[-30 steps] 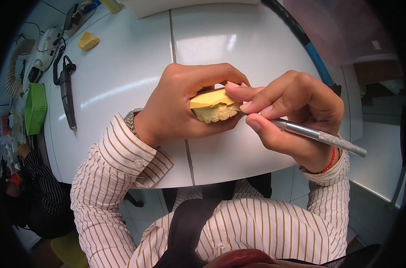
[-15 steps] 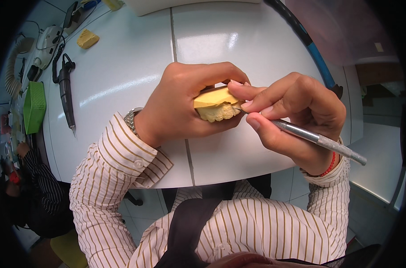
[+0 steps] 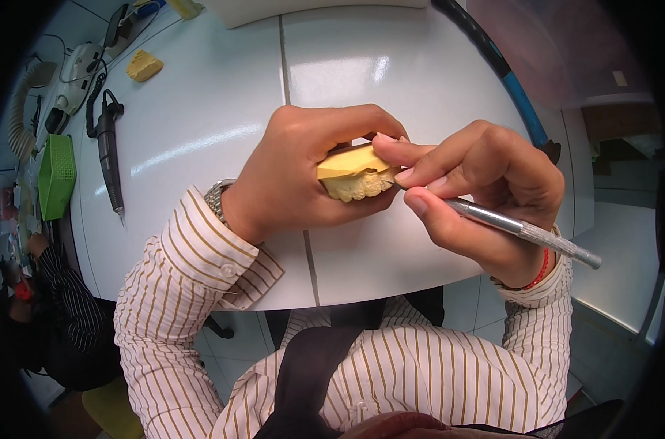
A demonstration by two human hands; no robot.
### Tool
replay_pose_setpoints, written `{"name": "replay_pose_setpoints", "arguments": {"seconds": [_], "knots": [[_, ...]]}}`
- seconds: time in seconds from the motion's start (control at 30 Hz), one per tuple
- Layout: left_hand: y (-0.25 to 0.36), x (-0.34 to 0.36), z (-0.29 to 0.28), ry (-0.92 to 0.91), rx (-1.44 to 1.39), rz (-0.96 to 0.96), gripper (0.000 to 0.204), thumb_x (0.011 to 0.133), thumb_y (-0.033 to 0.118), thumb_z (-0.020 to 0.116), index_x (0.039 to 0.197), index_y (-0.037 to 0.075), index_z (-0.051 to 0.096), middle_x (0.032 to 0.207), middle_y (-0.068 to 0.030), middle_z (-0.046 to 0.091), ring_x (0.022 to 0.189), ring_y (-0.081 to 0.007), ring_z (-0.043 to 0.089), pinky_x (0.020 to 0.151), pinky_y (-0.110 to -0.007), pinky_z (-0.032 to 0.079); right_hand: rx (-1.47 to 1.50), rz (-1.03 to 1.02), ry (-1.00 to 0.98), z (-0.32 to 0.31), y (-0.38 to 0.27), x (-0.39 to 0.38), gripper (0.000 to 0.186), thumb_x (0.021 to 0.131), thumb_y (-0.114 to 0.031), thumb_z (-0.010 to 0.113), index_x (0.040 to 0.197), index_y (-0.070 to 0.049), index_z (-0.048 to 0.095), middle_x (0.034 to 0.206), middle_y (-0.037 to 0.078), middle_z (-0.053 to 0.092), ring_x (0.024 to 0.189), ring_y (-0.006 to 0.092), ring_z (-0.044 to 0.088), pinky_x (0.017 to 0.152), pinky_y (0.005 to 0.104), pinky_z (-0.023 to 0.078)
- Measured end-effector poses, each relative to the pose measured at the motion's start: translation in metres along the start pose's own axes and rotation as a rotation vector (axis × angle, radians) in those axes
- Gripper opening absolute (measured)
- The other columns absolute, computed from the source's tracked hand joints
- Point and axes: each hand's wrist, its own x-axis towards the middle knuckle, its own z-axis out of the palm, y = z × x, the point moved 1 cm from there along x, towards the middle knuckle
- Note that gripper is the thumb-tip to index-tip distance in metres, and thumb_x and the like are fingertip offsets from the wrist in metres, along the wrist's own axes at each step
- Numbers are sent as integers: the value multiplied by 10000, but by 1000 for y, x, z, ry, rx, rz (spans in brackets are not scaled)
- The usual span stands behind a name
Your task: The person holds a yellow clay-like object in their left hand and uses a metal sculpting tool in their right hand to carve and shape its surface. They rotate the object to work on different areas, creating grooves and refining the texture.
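Note:
Wrapped around a yellow plaster dental model (image 3: pixel 350 162), my left hand (image 3: pixel 288 164) holds it above the white table, its row of teeth facing down and toward me. My right hand (image 3: pixel 486 186) grips a metal-handled carving knife (image 3: pixel 519 228) like a pen. The tool's thin tip meets the model's right side, close to the edge above the teeth. Fingertips of my right hand also rest against the model's right end. The far side of the model is hidden by my left fingers.
A yellow plaster piece (image 3: pixel 144 66) lies at the far left of the table (image 3: pixel 201 95). Nearer stands a black handpiece (image 3: pixel 108 154) with a coiled cord, beside a green basket (image 3: pixel 57 177). A black-and-blue hose (image 3: pixel 519 99) curves along the right. Another person's striped sleeve (image 3: pixel 69 293) shows at left.
The knife tip and my right hand have shifted very slightly at the model's edge. My left hand's hold on the model stays nearly the same.

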Motion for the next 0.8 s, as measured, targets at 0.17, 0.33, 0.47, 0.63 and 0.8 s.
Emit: {"name": "replay_pose_setpoints", "arguments": {"seconds": [0.17, 0.33, 0.47, 0.63, 0.8], "knots": [[-1, -1, 0, -1, 0, -4, 382, 628, 190, 777, 939, 24, 631, 826, -57, 667, 713, -155, 659, 677, -243, 513, -38, -27, -55, -2, -1, 2, 202, 708, 129, 636, 702, -16, 496, 767, 142, 636, 903, 276, 660, 910, 453, 502], [1, -1, -1, 2, -8, -9, 383, 625, 184, 779, 938, 23, 630, 831, -62, 668, 723, -154, 662, 681, -244, 513, -8, -26, -42, -2, -1, 1, 203, 707, 123, 644, 705, -13, 494, 773, 148, 639, 907, 286, 659, 904, 449, 506], [0, 0, 2, 7, -25, -2, 386, 622, 183, 780, 937, 19, 628, 828, -63, 667, 723, -153, 661, 681, -245, 514, -16, -35, -26, -1, 0, -1, 199, 708, 122, 641, 710, -12, 494, 769, 146, 638, 890, 280, 663, 906, 459, 503], [2, 0, 2, 14, -29, -1, 387, 623, 184, 778, 936, 14, 625, 817, -67, 665, 710, -154, 659, 670, -244, 513, -68, -121, -127, -6, 1, 2, 194, 714, 121, 641, 721, -10, 498, 768, 145, 638, 879, 278, 666, 903, 459, 505], [4, 2, 2, 21, -18, 22, 391, 624, 178, 774, 943, 9, 623, 809, -70, 663, 703, -156, 658, 663, -243, 510, 4, -53, -31, -3, -1, -1, 189, 712, 117, 647, 719, -9, 506, 776, 153, 645, 911, 300, 657, 893, 429, 512]]}}
